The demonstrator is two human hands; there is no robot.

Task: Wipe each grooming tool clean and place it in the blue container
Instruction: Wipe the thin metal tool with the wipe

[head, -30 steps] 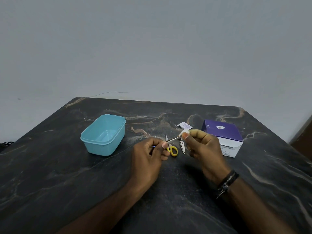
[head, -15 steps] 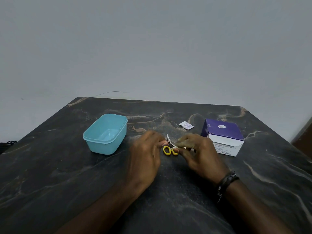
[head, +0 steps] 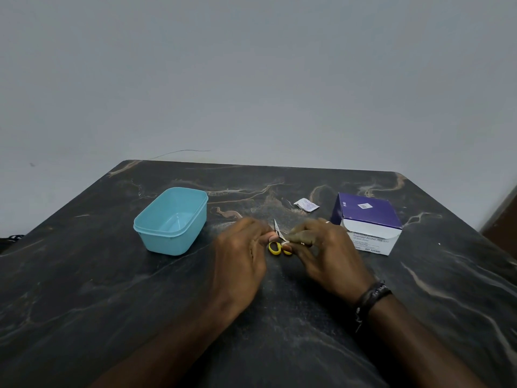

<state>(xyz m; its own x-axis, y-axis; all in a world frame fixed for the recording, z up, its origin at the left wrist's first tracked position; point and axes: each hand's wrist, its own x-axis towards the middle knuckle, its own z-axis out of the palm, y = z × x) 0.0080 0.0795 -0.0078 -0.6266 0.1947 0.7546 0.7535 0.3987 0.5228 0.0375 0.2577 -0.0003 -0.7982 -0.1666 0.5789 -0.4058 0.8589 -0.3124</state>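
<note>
Two hands (head: 282,247) pinching yellow-handled scissors (head: 277,242), blue container (head: 171,219) left

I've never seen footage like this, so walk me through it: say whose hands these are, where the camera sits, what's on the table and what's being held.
There is no machine here. A person wears one wide-angle camera on the head, looking forward and down, so the two arms reaching in are their own. On the dark marble-patterned table stand an empty blue container, a purple and white box of alcohol swabs and a torn white sachet. The left hand and the right hand meet over small yellow-handled scissors. The right hand pinches something small and white, probably a wipe; what the left fingers grip is hidden.
</note>
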